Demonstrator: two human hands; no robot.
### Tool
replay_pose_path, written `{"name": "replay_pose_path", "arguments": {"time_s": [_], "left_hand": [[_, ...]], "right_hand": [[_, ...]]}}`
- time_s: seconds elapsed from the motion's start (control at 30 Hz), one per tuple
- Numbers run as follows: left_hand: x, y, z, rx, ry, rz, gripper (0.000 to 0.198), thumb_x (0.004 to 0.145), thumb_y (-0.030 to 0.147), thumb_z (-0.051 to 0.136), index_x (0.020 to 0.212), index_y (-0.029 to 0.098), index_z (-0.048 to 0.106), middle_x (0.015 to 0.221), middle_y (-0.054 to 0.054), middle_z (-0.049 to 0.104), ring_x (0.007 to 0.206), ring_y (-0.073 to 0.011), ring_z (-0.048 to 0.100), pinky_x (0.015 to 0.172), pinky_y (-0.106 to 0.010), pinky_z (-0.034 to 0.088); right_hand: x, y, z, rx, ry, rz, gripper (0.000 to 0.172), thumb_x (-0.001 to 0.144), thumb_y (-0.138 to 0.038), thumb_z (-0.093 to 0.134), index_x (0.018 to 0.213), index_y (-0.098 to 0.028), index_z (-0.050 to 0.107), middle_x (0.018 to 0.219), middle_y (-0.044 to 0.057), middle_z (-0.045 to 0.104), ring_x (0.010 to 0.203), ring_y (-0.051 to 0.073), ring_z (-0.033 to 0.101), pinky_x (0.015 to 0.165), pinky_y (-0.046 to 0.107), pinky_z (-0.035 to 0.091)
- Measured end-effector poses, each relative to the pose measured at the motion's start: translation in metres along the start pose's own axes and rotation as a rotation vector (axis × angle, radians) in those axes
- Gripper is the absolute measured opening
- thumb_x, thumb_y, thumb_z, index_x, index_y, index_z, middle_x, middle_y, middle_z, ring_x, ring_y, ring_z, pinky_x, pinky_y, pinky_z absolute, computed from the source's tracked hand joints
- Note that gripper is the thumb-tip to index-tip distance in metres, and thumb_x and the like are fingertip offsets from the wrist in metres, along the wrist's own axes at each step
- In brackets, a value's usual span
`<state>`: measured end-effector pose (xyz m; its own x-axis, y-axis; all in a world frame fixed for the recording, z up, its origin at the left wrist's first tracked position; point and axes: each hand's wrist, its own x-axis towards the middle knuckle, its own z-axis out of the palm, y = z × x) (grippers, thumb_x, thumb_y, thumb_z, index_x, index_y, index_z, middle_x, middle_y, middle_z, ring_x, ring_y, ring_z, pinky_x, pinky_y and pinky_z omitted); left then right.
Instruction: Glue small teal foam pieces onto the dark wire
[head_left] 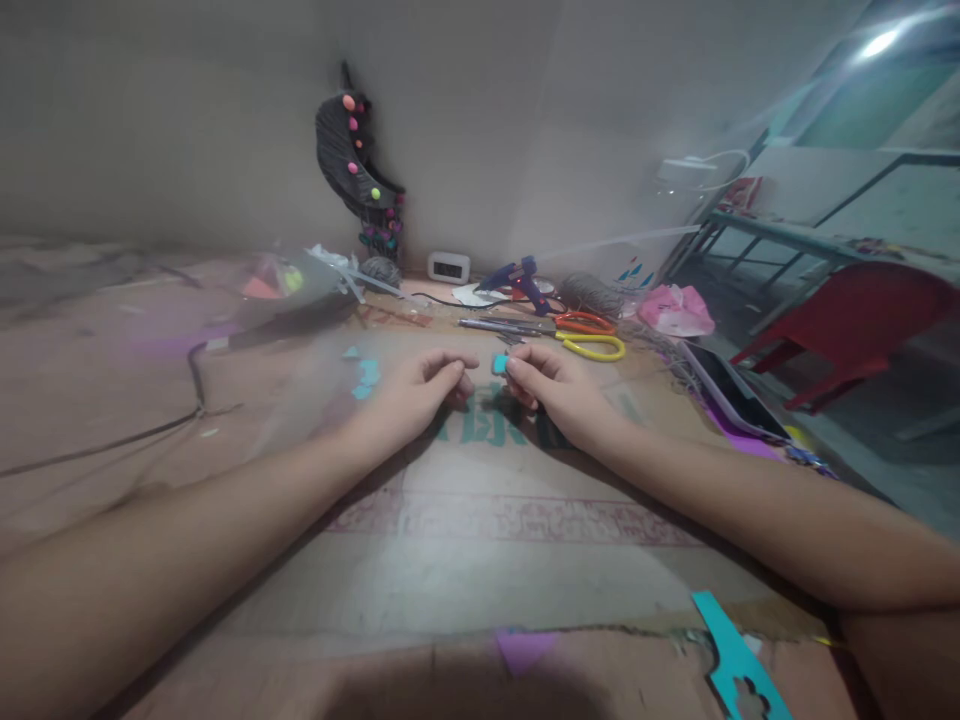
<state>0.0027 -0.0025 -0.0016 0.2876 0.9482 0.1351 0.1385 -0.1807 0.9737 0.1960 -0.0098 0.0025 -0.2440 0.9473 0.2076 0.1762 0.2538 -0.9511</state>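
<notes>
Between the thumb and fingers of my right hand [544, 378] is a small turquoise piece [499, 364], which looks like foam or paper. My left hand [439, 380] faces it across a narrow gap, fingers loosely bent and index finger stretched forward, with nothing visible in them. Both hands are over a printed cardboard sheet [465, 590]. To the left of my left hand lie several small turquoise cut pieces [366, 378]. Close to the front edge is a larger turquoise strip [724, 640] with a flower-shaped hole cut in it.
Behind my hands lie scissors with orange handles [585, 322], scissors with yellow handles [600, 346] and a blue glue gun [521, 283] with its cord. A small clock [448, 267] stands by the wall. Right are a pink bag [677, 310], a phone [735, 390] and a red chair [862, 320].
</notes>
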Motion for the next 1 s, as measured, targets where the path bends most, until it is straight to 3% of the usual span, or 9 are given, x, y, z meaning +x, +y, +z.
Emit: {"name": "replay_pose_path", "arguments": {"time_s": [0.27,0.5,0.67,0.83,1.0], "left_hand": [[-0.005,0.01,0.0,0.046,0.02,-0.072,0.023,0.083,0.039,0.063,0.078,0.016,0.062,0.07,-0.002,0.063,0.061,-0.0131,0.054,0.058,-0.026,0.041],[0.001,-0.001,0.0,-0.117,-0.009,0.031,0.017,0.089,0.025,0.05,0.074,0.019,0.05,0.065,0.002,0.055,0.061,-0.0116,0.052,0.062,-0.025,0.043],[0.0,0.002,0.001,-0.203,0.011,-0.025,0.022,0.091,0.024,0.043,0.07,0.019,0.047,0.063,0.003,0.053,0.058,-0.0113,0.054,0.061,-0.025,0.044],[-0.001,0.006,0.002,-0.176,0.041,-0.091,0.025,0.091,0.029,0.045,0.069,0.017,0.052,0.065,0.0,0.059,0.062,-0.0134,0.058,0.065,-0.027,0.046],[-0.002,0.005,0.001,-0.077,0.038,-0.091,0.021,0.083,0.035,0.062,0.077,0.015,0.063,0.075,-0.003,0.065,0.07,-0.0139,0.06,0.07,-0.028,0.046]], "right_hand": [[-0.001,0.0,0.002,-0.06,-0.038,0.02,0.035,0.083,-0.052,0.062,0.078,-0.019,0.052,0.063,-0.005,0.05,0.052,0.007,0.039,0.049,0.023,0.033],[-0.001,0.0,0.002,-0.108,-0.056,0.034,0.038,0.081,-0.055,0.062,0.077,-0.019,0.053,0.063,-0.005,0.05,0.051,0.008,0.041,0.046,0.022,0.035],[-0.001,0.002,0.002,-0.09,-0.063,0.031,0.037,0.082,-0.055,0.061,0.078,-0.019,0.052,0.062,-0.005,0.049,0.05,0.007,0.039,0.045,0.022,0.035],[-0.001,0.001,0.002,-0.068,-0.031,0.022,0.037,0.083,-0.054,0.062,0.078,-0.019,0.052,0.063,-0.006,0.049,0.051,0.007,0.039,0.047,0.022,0.035],[-0.003,-0.004,0.001,-0.035,0.017,-0.021,0.033,0.084,-0.05,0.062,0.078,-0.019,0.053,0.061,-0.006,0.047,0.052,0.008,0.04,0.05,0.023,0.035]]}}
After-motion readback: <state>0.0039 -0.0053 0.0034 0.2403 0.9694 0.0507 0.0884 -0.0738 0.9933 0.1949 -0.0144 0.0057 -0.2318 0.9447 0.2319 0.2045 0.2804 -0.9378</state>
